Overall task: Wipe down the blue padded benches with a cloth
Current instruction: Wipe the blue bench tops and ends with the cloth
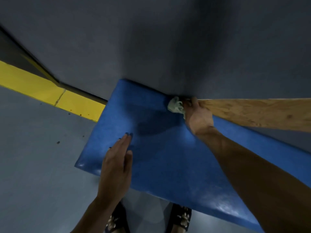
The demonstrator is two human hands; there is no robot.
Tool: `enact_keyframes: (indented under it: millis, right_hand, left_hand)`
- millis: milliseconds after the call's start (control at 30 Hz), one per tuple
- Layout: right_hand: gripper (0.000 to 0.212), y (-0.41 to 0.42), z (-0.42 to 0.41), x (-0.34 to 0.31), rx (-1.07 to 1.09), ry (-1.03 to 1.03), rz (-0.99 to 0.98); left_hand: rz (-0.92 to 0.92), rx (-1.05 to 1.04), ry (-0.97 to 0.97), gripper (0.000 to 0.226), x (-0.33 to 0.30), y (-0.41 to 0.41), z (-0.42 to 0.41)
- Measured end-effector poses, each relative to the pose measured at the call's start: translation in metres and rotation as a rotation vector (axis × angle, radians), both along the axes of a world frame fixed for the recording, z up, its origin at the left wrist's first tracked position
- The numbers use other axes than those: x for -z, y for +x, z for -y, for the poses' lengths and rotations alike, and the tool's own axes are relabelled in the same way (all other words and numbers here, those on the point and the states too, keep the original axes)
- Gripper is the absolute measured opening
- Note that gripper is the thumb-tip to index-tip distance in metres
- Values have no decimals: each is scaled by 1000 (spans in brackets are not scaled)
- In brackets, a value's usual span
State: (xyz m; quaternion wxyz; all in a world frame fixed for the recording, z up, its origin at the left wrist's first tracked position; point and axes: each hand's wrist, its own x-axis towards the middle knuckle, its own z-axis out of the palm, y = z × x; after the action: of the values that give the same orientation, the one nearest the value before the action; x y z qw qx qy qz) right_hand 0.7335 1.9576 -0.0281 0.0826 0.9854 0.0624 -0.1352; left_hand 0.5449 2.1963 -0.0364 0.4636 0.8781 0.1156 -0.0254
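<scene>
Where the blue padded bench [168, 157] meets the grey wall [151, 39], we see the right hand [199, 117] at the bench's far edge, fingers curled round a pale crumpled cloth [175, 105]. The cloth sits on the pad at the wall junction, just beside the near end of a wooden board [255, 111] that runs off to the right along the wall. We can't tell whether the knuckles touch the board; they are at least right against it.

The left hand [117, 158] lies flat on the bench's near-left part, fingers straight and pressed together, thumb alongside, palm down on the pad. Nails look dark blue. It holds nothing.

The two hands are well apart: left near the front-left corner, right at the back edge. A darker patch of the pad lies between them; we can't tell if it's shadow or moisture.

Bench is seen corner-on, its left end in view, its right end running out of frame. Left of it, a yellow stripe [50, 96] crosses the grey floor [33, 157]. At the bottom edge, two feet in dark patterned sandals [182, 219] stand on the floor, close to the bench's front edge. Frame is motion-blurred, so fine detail on the cloth is not readable.
</scene>
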Motion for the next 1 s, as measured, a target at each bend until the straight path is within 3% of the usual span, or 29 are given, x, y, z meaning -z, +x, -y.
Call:
enact_keyframes:
  millis: [67, 233, 400, 633, 767, 900, 1000]
  right_hand:
    - [41, -14, 30, -4, 25, -33, 0]
    - [36, -42, 84, -17, 317, 4, -33]
    - [40, -27, 55, -24, 467, -43, -70]
    - [33, 11, -63, 4, 367, 142, -40]
    - [47, 8, -110, 22, 119, 176, 13]
    - [60, -20, -45, 22, -100, 152, 30]
    - [64, -53, 43, 8, 119, 169, 65]
  left_hand:
    - [12, -10, 3, 47, 1, 2, 6]
    - [27, -11, 10, 47, -5, 9, 8]
    - [28, -35, -8, 48, -6, 9, -5]
    - [-8, -54, -26, 49, 3, 1, -35]
    - [-45, -92, -54, 45, 4, -2, -40]
    - [-49, -104, -47, 45, 7, -3, -41]
    - [-43, -114, -42, 43, 12, -3, -44]
